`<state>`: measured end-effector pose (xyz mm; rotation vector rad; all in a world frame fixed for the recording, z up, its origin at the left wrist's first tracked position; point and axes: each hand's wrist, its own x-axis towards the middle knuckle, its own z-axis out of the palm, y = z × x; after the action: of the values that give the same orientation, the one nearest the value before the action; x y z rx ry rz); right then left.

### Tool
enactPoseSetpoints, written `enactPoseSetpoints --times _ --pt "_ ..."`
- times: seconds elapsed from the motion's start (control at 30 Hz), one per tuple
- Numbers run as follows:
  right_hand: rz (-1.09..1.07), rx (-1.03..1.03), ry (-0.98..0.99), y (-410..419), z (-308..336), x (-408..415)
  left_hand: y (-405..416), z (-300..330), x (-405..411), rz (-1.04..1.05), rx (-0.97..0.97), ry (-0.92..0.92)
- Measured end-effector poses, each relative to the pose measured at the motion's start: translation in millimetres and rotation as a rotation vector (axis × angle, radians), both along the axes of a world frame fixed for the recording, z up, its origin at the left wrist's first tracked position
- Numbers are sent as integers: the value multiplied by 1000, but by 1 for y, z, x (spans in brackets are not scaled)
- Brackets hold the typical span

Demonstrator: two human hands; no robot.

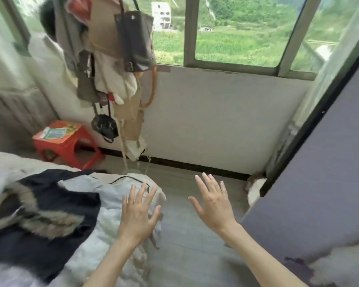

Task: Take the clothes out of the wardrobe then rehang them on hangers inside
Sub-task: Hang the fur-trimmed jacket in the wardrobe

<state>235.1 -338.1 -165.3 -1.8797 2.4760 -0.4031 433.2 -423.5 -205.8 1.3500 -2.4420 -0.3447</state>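
Above the bed's edge, the left hand (137,212) and right hand (212,200) are hovering with fingers spread, holding nothing. Dark fur-trimmed coat (50,216) is lying on the bed (6,162); purple wardrobe door (319,183) is standing at right.

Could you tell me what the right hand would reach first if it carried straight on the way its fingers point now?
Probably nothing close: the right hand, open with its fingers spread, points over bare floor toward the white wall under the window. Depth is unclear, so this is a judgement.
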Motion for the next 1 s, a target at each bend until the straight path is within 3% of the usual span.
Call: enactPoseSetpoints --times 0.4,0.7,0.8,1.0 --pt "595 116 -51 -141 -38 210 -6 -32 215 605 180 -49" --pt "896 192 -64 -231 -70 261 -42 -63 262 889 243 20" --pt "924 174 -73 -262 -80 267 -49 -79 262 939 304 62" --pt "961 330 64 -336 -99 300 -87 -100 301 1040 463 12"
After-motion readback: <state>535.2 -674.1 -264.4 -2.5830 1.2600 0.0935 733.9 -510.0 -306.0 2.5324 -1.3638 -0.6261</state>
